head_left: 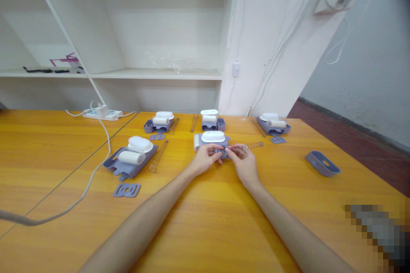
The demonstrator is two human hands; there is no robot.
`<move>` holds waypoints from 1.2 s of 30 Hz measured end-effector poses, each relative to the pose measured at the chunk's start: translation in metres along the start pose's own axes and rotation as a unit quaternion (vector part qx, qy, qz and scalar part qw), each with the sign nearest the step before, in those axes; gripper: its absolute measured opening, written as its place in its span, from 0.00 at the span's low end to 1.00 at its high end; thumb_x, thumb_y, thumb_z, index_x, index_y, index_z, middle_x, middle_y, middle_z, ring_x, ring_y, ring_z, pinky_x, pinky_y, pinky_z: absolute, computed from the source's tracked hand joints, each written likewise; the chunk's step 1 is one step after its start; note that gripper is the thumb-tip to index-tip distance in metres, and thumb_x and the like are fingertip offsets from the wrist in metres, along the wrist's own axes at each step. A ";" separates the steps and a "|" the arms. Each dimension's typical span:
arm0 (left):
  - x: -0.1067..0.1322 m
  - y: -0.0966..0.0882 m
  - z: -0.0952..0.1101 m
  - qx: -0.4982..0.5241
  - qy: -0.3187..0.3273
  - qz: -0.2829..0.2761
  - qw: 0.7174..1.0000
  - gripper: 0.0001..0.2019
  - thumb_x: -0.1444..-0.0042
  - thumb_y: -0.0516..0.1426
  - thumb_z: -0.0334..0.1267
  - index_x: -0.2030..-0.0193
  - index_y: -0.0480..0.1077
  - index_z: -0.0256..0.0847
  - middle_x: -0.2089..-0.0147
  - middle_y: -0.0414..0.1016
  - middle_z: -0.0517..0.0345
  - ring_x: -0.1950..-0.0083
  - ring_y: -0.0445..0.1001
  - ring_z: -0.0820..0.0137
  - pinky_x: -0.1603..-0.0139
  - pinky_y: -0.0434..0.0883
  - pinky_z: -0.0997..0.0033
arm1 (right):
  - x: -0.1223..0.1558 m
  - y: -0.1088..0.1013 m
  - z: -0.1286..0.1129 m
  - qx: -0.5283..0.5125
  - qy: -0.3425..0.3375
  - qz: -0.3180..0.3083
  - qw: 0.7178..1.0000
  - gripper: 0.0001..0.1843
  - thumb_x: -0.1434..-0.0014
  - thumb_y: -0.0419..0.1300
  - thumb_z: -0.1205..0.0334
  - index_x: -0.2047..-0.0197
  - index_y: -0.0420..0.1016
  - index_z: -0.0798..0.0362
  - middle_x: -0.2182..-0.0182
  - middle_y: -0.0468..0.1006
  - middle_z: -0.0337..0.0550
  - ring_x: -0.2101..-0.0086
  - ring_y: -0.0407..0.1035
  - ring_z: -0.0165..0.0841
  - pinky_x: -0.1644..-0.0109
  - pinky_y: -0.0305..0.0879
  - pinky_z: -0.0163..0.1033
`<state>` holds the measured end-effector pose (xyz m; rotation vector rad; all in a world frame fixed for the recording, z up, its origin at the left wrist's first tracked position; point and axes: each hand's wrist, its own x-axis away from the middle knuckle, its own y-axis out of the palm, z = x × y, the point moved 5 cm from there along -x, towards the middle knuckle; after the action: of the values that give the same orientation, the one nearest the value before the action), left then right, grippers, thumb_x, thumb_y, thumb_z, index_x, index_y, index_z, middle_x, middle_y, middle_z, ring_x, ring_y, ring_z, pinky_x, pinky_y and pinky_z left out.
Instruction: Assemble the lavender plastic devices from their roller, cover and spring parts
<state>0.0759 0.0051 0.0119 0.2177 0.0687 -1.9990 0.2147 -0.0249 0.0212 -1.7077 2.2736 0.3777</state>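
Observation:
Both my hands meet at the middle of the wooden table (205, 222). My left hand (206, 158) is curled, its fingertips pinching a small grey-purple part at the front of a grey-purple tray (224, 140) that carries a white brush-like block (213, 136). My right hand (243, 162) is also closed, pinching the near end of a thin wire spring (251, 146) that stretches off to the right. What exactly sits between the left fingertips is too small to make out.
Similar sets of grey-purple trays with white parts lie at the left (131, 158), back left (159, 123), back middle (210, 120) and back right (273, 123). A lone grey tray (322, 163) lies at the right. More springs (158, 155), a flat grey plate (127, 190), a power strip (102, 114) and cable are about.

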 end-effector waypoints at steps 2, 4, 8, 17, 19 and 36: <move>-0.001 -0.001 -0.002 0.000 0.001 0.002 1.000 0.17 0.52 0.61 0.40 0.58 0.68 0.31 0.61 0.75 0.47 0.75 0.72 0.76 0.70 0.70 0.74 | 0.000 0.001 0.000 0.000 0.001 -0.007 1.000 0.15 0.53 0.65 0.54 0.67 0.67 0.54 0.68 0.77 0.44 0.64 0.72 0.35 0.55 0.67 0.44; -0.001 -0.002 -0.005 -0.007 0.003 0.010 1.000 0.16 0.52 0.60 0.39 0.58 0.68 0.31 0.62 0.75 0.47 0.75 0.72 0.76 0.71 0.70 0.74 | 0.000 0.002 0.001 0.000 0.001 -0.015 1.000 0.16 0.54 0.65 0.54 0.67 0.67 0.54 0.68 0.77 0.44 0.64 0.72 0.36 0.55 0.67 0.44; -0.001 -0.003 -0.005 -0.024 0.012 0.028 0.999 0.14 0.52 0.59 0.36 0.58 0.69 0.32 0.64 0.75 0.50 0.74 0.72 0.76 0.71 0.70 0.75 | -0.001 0.003 0.002 0.026 -0.002 -0.032 0.999 0.18 0.56 0.66 0.52 0.65 0.69 0.53 0.66 0.77 0.46 0.62 0.71 0.38 0.54 0.66 0.47; -0.001 -0.006 -0.003 -0.047 0.024 0.063 0.997 0.15 0.55 0.55 0.27 0.58 0.69 0.34 0.68 0.74 0.57 0.77 0.67 0.79 0.75 0.66 0.80 | 0.001 0.007 -0.007 0.118 -0.047 -0.076 0.989 0.18 0.57 0.66 0.55 0.62 0.74 0.52 0.62 0.77 0.45 0.58 0.69 0.39 0.48 0.61 0.49; -0.001 -0.006 -0.003 -0.053 0.026 0.066 0.996 0.15 0.56 0.54 0.26 0.58 0.70 0.34 0.67 0.75 0.56 0.76 0.68 0.79 0.75 0.66 0.80 | 0.002 0.008 -0.007 0.121 -0.048 -0.076 0.989 0.19 0.57 0.66 0.55 0.61 0.74 0.52 0.61 0.77 0.45 0.57 0.69 0.40 0.48 0.61 0.50; 0.000 -0.004 0.002 -0.032 0.025 0.062 0.997 0.14 0.54 0.57 0.29 0.58 0.70 0.33 0.67 0.75 0.55 0.73 0.69 0.77 0.73 0.66 0.80 | 0.005 0.005 -0.013 0.233 -0.127 -0.048 0.963 0.15 0.52 0.63 0.57 0.59 0.75 0.50 0.61 0.75 0.45 0.58 0.68 0.39 0.50 0.63 0.47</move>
<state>0.0718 0.0066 0.0140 0.2257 0.1478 -1.8649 0.2077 -0.0330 0.0311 -1.4277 1.8963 0.0268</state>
